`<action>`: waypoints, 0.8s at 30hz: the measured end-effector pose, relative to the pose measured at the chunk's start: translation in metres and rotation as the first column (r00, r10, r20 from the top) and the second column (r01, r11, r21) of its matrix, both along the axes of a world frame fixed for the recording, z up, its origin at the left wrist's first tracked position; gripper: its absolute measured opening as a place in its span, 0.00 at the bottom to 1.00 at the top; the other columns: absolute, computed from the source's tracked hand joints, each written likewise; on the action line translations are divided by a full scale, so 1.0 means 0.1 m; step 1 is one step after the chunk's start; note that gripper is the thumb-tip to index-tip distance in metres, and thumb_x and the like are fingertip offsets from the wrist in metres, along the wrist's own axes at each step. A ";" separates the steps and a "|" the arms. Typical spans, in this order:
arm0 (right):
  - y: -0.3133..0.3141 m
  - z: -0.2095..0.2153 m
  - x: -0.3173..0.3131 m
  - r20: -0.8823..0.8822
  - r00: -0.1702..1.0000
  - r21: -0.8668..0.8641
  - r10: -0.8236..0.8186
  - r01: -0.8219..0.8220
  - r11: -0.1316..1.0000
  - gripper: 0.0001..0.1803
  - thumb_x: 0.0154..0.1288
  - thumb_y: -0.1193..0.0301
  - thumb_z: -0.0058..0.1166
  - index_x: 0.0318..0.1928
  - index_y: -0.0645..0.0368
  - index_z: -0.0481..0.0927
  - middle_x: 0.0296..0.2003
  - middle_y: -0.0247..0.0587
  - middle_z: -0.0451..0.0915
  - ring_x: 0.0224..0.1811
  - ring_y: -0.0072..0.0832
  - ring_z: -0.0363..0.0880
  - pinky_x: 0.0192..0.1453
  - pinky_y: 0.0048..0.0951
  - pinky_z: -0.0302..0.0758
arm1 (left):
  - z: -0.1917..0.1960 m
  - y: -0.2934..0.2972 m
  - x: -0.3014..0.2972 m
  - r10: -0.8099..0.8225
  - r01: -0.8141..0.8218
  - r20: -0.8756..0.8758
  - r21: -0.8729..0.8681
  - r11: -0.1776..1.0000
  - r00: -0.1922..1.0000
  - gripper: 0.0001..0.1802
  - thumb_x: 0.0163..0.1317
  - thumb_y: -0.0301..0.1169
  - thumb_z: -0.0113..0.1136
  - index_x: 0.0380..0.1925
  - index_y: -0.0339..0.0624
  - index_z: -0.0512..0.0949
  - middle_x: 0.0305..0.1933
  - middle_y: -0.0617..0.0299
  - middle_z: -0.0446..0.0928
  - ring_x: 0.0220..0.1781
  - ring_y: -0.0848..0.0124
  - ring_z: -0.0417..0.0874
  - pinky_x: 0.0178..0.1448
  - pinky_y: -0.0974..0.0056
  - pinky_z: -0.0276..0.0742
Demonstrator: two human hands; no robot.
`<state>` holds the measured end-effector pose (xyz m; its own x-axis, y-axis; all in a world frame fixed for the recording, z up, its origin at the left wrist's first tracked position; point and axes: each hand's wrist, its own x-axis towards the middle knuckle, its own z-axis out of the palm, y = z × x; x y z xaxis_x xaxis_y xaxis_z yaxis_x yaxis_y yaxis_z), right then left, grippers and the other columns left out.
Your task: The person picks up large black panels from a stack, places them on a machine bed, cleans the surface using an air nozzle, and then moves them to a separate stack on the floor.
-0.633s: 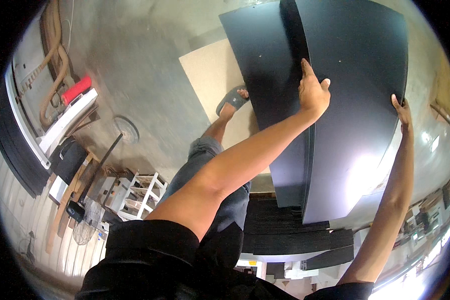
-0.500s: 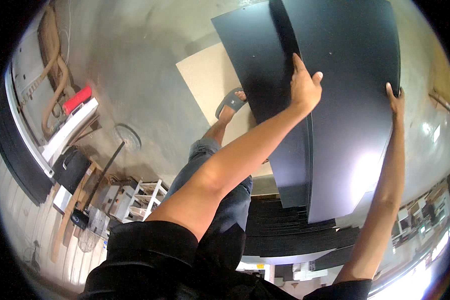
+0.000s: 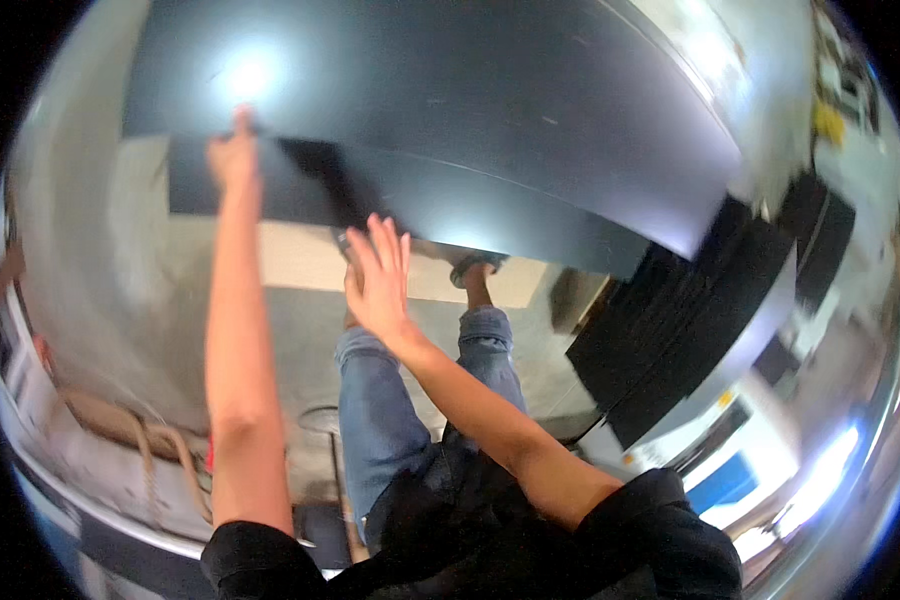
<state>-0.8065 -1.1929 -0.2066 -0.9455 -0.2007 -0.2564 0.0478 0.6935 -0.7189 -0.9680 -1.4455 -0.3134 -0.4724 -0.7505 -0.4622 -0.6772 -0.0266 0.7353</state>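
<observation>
Touching the near edge of the upper dark panel point(image 3: 450, 80) toward its left end, the left hand point(image 3: 234, 158) extends one digit onto the glossy face (blur obscures the others, so whether they grip cannot be told). The right hand point(image 3: 375, 290) is empty, its fingers spread, at the near edge of the lower dark panel point(image 3: 420, 195); contact there cannot be determined. The upper panel overlaps the lower one, which projects toward the person and partly covers a beige sheet point(image 3: 305, 265) on the floor point(image 3: 305, 340). A black stack point(image 3: 660, 330) stands near the panels' right end.
</observation>
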 end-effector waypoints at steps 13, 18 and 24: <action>4.82 -0.29 0.08 0.282 0.449 -0.169 -0.848 0.893 0.417 0.15 0.72 0.67 0.55 0.52 0.61 0.84 0.38 0.45 0.87 0.40 0.23 0.81 0.46 0.29 0.78 | 1.40 3.62 0.54 -0.827 0.387 0.216 0.804 0.452 0.519 0.26 0.71 0.55 0.57 0.45 0.40 0.76 0.39 0.55 0.83 0.33 0.65 0.85 0.32 0.66 0.77; 5.70 -0.14 -0.13 0.379 0.289 -0.249 -0.879 0.947 0.204 0.26 0.67 0.63 0.56 0.61 0.68 0.78 0.48 0.50 0.87 0.50 0.32 0.85 0.56 0.29 0.77 | 1.61 5.71 -0.02 -0.957 0.804 -0.145 0.582 0.124 0.252 0.23 0.71 0.50 0.60 0.50 0.41 0.77 0.43 0.57 0.83 0.40 0.68 0.84 0.44 0.64 0.80; 6.38 0.05 -0.29 0.470 0.233 -0.338 -0.851 0.938 0.070 0.39 0.68 0.60 0.55 0.73 0.71 0.61 0.67 0.62 0.72 0.69 0.44 0.74 0.71 0.34 0.69 | 1.28 7.55 -1.34 -0.935 0.841 -0.051 -0.455 -0.291 -0.351 0.27 0.70 0.43 0.62 0.61 0.35 0.74 0.59 0.46 0.79 0.61 0.55 0.80 0.66 0.54 0.74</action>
